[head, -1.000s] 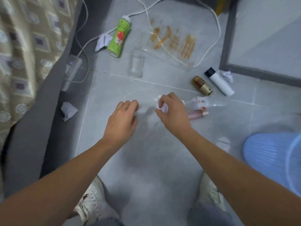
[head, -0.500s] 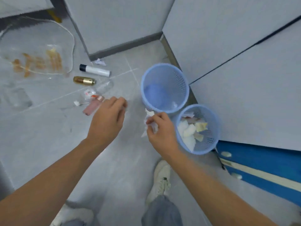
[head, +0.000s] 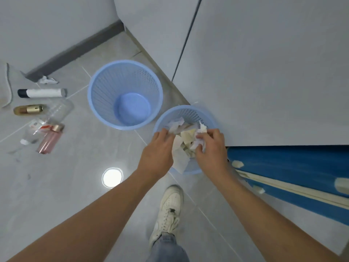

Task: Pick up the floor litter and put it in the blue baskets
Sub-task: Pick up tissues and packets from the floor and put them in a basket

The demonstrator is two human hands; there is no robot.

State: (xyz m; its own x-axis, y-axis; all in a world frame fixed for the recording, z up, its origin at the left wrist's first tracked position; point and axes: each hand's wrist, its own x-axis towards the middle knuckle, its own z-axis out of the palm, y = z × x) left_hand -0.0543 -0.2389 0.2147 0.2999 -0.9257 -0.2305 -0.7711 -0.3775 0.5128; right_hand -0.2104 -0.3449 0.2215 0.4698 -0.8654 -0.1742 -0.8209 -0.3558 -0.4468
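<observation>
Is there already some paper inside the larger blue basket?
No, the larger blue basket shows only its bare blue bottom; the paper scraps lie in the smaller basket.

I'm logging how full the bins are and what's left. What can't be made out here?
Head view only:
- Smaller basket: its bottom is hidden by paper scraps and both hands.
- Left hand: its fingertips are hidden, so any hold is unclear.
- Clear bottle: label too small.
- Cord: cut by left edge.

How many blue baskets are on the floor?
2: a larger empty basket in the middle of the floor, and a smaller basket by the wall, full of paper, under both hands.
</observation>
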